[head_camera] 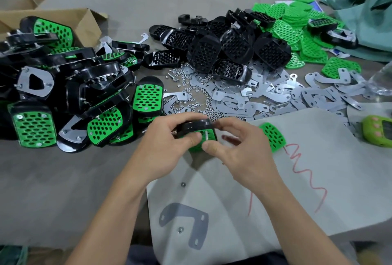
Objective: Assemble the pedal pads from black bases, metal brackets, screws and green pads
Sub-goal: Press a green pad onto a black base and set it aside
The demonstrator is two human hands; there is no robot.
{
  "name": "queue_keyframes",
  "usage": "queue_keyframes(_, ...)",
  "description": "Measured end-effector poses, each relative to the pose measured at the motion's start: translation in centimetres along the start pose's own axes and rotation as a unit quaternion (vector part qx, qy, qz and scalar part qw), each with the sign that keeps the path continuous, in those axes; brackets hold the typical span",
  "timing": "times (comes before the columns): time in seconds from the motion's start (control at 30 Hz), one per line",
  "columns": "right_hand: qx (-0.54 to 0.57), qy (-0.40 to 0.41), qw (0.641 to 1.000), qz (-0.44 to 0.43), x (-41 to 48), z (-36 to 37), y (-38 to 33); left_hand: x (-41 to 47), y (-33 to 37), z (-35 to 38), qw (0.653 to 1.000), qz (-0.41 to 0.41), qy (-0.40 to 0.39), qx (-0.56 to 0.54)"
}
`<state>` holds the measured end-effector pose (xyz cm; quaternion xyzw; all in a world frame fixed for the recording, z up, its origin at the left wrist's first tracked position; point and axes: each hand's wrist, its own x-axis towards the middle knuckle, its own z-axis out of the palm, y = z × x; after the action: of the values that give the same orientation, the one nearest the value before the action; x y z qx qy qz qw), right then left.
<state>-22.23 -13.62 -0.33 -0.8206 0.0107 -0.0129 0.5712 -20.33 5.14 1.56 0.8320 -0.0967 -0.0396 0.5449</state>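
Head view. I am seeing both hands working above the near middle of the desk [53,179], over a pale grey sheet [297,201] that is carrying a red scribble [307,171].

The left hand [167,143] is gripping the pedal pad assembly [195,125], with its fingers curled over the black base and its thumb lying along the near side. The right hand [231,143] is pinching the same assembly from the other side, forefinger hooked over the top and thumb pressing on the green pad [210,133]. A screw [206,135] is standing out of the green face between the two thumbs. The assembly is being held clear of the sheet.

One loose green pad [273,137] is lying on the sheet just beside the right hand. A single metal bracket [186,220] is lying flat nearer to me, with one nut [182,184] above it and another nut [180,230] within its bend.

Finished pedal pads [74,95] are piling up at the left, in front of an open cardboard box [84,20]. Bare black bases [222,48] are heaped at the centre back, with spare green pads [297,24] to their right. Loose brackets [275,95] and scattered nuts [191,95] are covering the desk beyond the hands. A green handheld device [377,132] is sitting at the right edge.
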Motion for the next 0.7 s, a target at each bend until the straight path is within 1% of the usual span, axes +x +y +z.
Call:
queue_keyframes(0.07, -0.104, 0.098, 0.990, 0.000, -0.7, 0.3, -0.6, 0.0, -0.1, 0.3, 0.999, -0.004, 0.036, 0.003)
queue_keyframes(0.1, -0.157, 0.127, 0.979, -0.011, -1.1, 0.6, -0.9, -0.1, -0.1, 0.5, 0.998, -0.003, 0.055, 0.006)
queue_keyframes(0.13, -0.200, 0.136, 0.970, -0.027, -1.4, 0.8, -1.3, -0.3, -0.1, 0.8, 0.997, 0.002, 0.070, 0.012)
queue_keyframes(0.23, -0.262, 0.101, 0.958, -0.056, -1.9, 1.3, -1.9, -0.6, -0.2, 1.6, 0.995, 0.014, 0.096, 0.014)
queue_keyframes(0.3, -0.273, 0.077, 0.958, -0.045, -1.7, 1.4, -1.9, -0.8, -0.2, 2.0, 0.993, 0.013, 0.113, 0.000)
queue_keyframes(0.37, -0.284, 0.073, 0.955, -0.038, -1.6, 1.6, -1.9, -1.0, -0.1, 2.4, 0.992, 0.011, 0.129, -0.007)
queue_keyframes(0.43, -0.270, 0.077, 0.959, -0.030, -1.6, 2.0, -2.0, -1.2, 0.1, 2.8, 0.990, 0.014, 0.137, -0.002)
queue_keyframes(0.5, -0.231, 0.080, 0.970, -0.011, -1.4, 2.5, -2.2, -1.4, 0.0, 3.0, 0.989, 0.017, 0.148, -0.007)
queue_keyframes(0.53, -0.189, 0.074, 0.979, 0.013, -1.1, 2.5, -2.2, -1.5, -0.1, 3.1, 0.988, 0.016, 0.154, -0.015)
queue_keyframes(0.57, -0.124, 0.067, 0.989, 0.048, -0.7, 2.4, -2.0, -1.6, -0.1, 3.1, 0.987, 0.015, 0.160, -0.022)
queue_keyframes(0.6, -0.056, 0.060, 0.993, 0.083, -0.1, 2.2, -1.9, -1.6, -0.1, 3.2, 0.986, 0.015, 0.163, -0.027)
queue_keyframes(0.63, -0.013, 0.051, 0.993, 0.107, 0.4, 2.1, -1.8, -1.6, 0.0, 3.3, 0.986, 0.016, 0.163, -0.028)
queue_keyframes(0.67, -0.023, 0.050, 0.993, 0.106, 0.4, 2.0, -1.7, -1.7, 0.2, 3.4, 0.987, 0.018, 0.161, -0.025)
queue_keyframes(0.7, -0.083, 0.056, 0.992, 0.077, 0.3, 2.0, -1.8, -1.7, 0.3, 3.5, 0.987, 0.019, 0.159, -0.019)
